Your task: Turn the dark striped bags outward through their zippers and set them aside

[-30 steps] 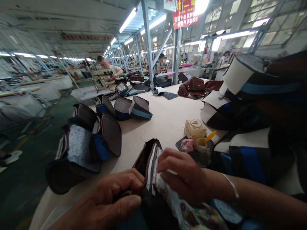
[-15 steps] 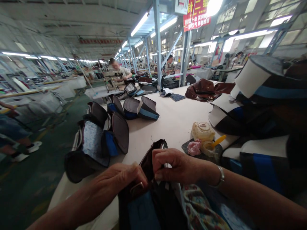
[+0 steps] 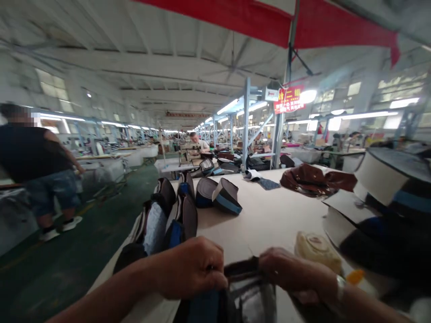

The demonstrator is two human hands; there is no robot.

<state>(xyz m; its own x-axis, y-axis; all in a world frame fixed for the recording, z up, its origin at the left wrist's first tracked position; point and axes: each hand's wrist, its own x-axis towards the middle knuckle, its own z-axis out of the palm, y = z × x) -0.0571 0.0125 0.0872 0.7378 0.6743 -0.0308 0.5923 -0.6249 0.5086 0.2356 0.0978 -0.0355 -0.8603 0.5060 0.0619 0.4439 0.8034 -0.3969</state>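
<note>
Low in the view, a dark bag piece (image 3: 251,294) with a blue stripe and a shiny grey panel is held between both hands. My left hand (image 3: 193,269) is closed on its left upper edge, fingers curled inward. At the far right end of the same edge, my right hand (image 3: 286,269) pinches the material; motion blurs it somewhat. The piece's lower part runs out of the frame. Beyond my left hand stand several similar dark bag pieces (image 3: 188,213) with blue bands.
On the pale table (image 3: 269,215) a yellowish tub (image 3: 316,251) sits right, by a yellow handle (image 3: 355,277). A brown leather bag (image 3: 313,179) lies at the back. Pale and dark pieces (image 3: 384,175) pile up at right. A person (image 3: 37,166) stands in the left aisle.
The view has tilted up and turned left. My hands have moved apart along the bag piece's edge, and its grey panel now shows. The person in the aisle has come fully into view.
</note>
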